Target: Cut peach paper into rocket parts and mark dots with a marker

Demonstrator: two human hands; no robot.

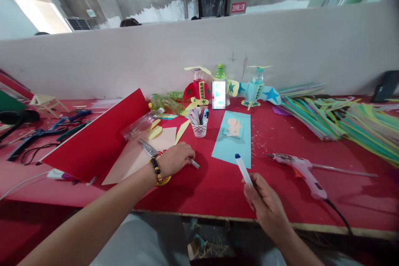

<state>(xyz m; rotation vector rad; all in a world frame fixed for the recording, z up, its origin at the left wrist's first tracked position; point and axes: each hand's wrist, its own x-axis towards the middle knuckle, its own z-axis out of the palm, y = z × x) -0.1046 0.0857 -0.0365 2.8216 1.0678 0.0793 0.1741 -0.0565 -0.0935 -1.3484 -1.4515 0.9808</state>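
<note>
Upright in my right hand (264, 197) is a white marker pen (245, 170), its dark blue end pointing up and away. My left hand (176, 159) rests low over the red tabletop, with fingers curled round a short grey-white pen-like piece (195, 163); most of that piece is hidden. Scissors (148, 148) with red handles lie partly under the left hand, across a pale pink sheet (134, 162). Between and beyond my hands lies a light blue sheet (232, 149), with small peach paper cut-outs (233, 127) on it. A patterned cup (199, 129) full of pens stands beside it.
Bottle planes (257, 87) covered in paper line the back partition. At right lie a pink glue gun (299, 166) with a cord and bundles of coloured strips (324, 118). A leaning red board (102, 137), plastic bottles (166, 104) and pliers (37, 137) occupy the left.
</note>
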